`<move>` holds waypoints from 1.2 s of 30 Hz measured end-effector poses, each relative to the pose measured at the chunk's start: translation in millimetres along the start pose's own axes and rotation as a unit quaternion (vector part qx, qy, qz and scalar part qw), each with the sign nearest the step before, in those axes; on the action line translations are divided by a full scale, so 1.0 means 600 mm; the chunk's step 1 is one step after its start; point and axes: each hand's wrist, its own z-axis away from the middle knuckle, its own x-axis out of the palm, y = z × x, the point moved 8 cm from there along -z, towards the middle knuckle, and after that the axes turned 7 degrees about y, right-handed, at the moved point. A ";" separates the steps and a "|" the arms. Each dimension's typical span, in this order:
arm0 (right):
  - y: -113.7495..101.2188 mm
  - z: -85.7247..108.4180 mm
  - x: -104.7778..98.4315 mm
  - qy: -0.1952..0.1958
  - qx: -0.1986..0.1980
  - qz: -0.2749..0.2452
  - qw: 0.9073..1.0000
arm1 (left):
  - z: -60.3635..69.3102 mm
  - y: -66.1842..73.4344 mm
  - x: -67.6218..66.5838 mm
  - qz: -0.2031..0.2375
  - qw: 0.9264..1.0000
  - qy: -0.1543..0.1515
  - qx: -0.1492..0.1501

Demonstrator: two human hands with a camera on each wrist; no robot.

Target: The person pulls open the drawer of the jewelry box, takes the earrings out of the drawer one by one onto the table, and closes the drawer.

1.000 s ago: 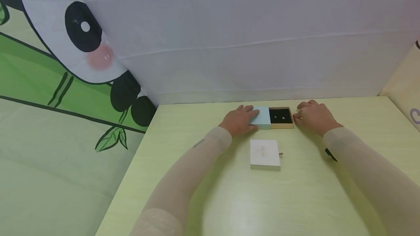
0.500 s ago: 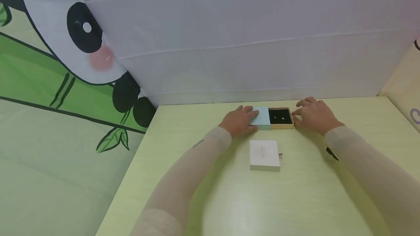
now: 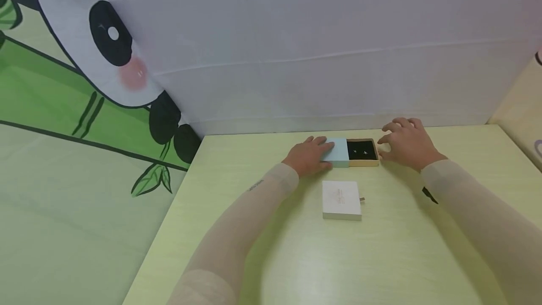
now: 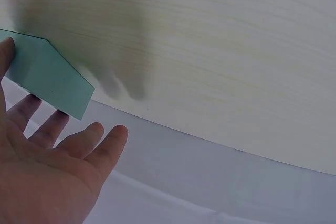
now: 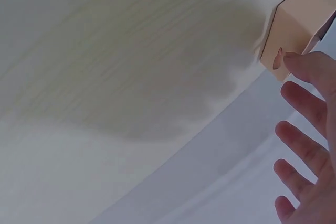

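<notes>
A jewelry box with a light blue sleeve [image 3: 337, 150] lies near the table's far edge. Its tan drawer [image 5: 298, 22] is slid partway out to the right, showing a black insert [image 3: 362, 150] with two small shiny star-like pieces. My left hand [image 3: 308, 156] holds the sleeve, thumb along the near side and fingers over the top; in the left wrist view two fingers of that hand stick out past it. At the drawer's end, my right hand [image 3: 407, 144] has its fingers spread. Its thumb [image 5: 307, 67] is by the small pull tab [image 5: 277, 60].
A white flat box [image 3: 341, 200] with a short tab on its right side lies in front of the blue one. Behind the pale wooden table [image 3: 296, 258] hangs a white cloth [image 3: 313, 88], with a printed cloth [image 3: 89, 107] at the left.
The fingers of my right hand have lifted and spread, leaving the thumb near the drawer's end. My left hand and both boxes have stayed in place.
</notes>
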 end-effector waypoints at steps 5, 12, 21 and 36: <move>0.001 -0.005 -0.002 0.003 -0.001 -0.008 1.000 | -0.004 -0.001 0.002 -0.002 1.000 -0.001 0.000; 0.003 -0.010 -0.003 0.002 0.000 -0.011 1.000 | -0.008 -0.001 0.000 -0.002 1.000 0.000 0.000; 0.007 -0.018 -0.002 0.004 -0.008 -0.010 1.000 | -0.011 -0.002 0.000 0.001 1.000 -0.001 -0.005; 0.005 -0.027 0.000 0.014 -0.022 -0.017 1.000 | -0.020 -0.005 0.007 0.005 1.000 -0.008 -0.016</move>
